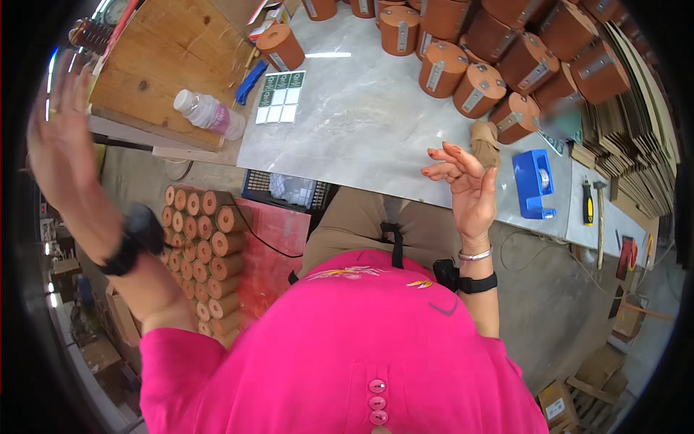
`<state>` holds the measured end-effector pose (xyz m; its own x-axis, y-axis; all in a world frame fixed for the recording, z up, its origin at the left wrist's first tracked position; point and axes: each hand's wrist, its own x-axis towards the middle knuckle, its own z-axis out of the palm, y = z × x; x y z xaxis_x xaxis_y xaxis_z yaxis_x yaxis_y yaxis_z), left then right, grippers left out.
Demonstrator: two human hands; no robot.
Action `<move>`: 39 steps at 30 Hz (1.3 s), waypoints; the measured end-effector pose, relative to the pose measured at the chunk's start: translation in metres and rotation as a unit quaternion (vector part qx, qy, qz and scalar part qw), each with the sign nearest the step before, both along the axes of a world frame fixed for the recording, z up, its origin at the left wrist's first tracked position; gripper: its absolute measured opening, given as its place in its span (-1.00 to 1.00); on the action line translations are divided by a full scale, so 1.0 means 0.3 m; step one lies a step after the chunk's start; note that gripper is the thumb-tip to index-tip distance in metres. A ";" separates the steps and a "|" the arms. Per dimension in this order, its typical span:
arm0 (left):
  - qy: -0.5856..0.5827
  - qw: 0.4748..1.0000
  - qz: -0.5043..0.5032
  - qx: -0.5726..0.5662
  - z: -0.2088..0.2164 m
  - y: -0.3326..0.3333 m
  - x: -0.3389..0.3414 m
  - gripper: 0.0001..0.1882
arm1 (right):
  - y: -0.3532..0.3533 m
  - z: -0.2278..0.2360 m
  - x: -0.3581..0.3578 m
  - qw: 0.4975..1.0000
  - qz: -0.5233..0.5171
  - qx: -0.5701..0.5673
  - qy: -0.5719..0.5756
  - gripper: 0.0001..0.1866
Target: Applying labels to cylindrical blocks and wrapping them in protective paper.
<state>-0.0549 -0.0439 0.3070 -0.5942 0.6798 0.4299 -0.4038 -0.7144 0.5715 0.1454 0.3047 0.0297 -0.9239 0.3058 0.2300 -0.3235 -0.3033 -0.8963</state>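
My left hand point(66, 148) is raised at the far left, beside a wooden box point(155, 69). Its fingers are stretched out and a little blurred, and it holds nothing. Over the front edge of the grey table point(332, 123), my right hand point(471, 195) is turned palm up with loosely bent fingers apart, also holding nothing. Just beyond it lies a crumpled brown cloth or paper piece point(484, 143). To its right stands a blue tape dispenser point(533, 184). Several reddish-brown cylinders point(478, 90) with metal strips are piled behind.
A sticker sheet point(280, 98), a blue tool-like object point(250, 82), a plastic bottle point(210, 114) and a lone cylinder point(280, 48) are at the left. Flat cardboard point(629, 108), a yellow-black screwdriver point(588, 204) and a hammer point(600, 220) lie right. Stacked cylinders with holes point(210, 246) stand below left.
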 end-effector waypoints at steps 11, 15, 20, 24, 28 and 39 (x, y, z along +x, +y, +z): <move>-0.127 0.886 0.251 -0.369 -0.594 0.323 0.262 -0.48 | 0.109 0.028 0.110 0.857 -0.273 0.434 -0.053 -0.54; -0.103 0.878 0.120 -0.452 -0.706 0.453 0.338 -0.52 | 0.169 -0.045 0.065 0.670 -0.279 0.651 -0.224 -0.45; -0.056 0.864 0.032 -0.499 -0.818 0.593 0.412 -0.49 | 0.149 -0.125 -0.022 0.792 -0.260 0.529 -0.158 -0.62; -0.027 0.887 0.178 -0.425 -0.933 0.761 0.453 -0.49 | -0.094 -0.014 -0.059 0.912 -0.198 0.339 -0.119 -0.86; 0.054 0.850 0.331 -0.406 -0.953 0.799 0.458 -0.55 | -0.164 0.018 -0.081 0.952 -0.185 0.223 -0.094 -0.76; -0.366 0.911 0.075 -0.176 -0.833 0.635 0.227 -0.51 | -0.155 0.123 0.033 0.993 0.033 0.112 -0.002 -0.20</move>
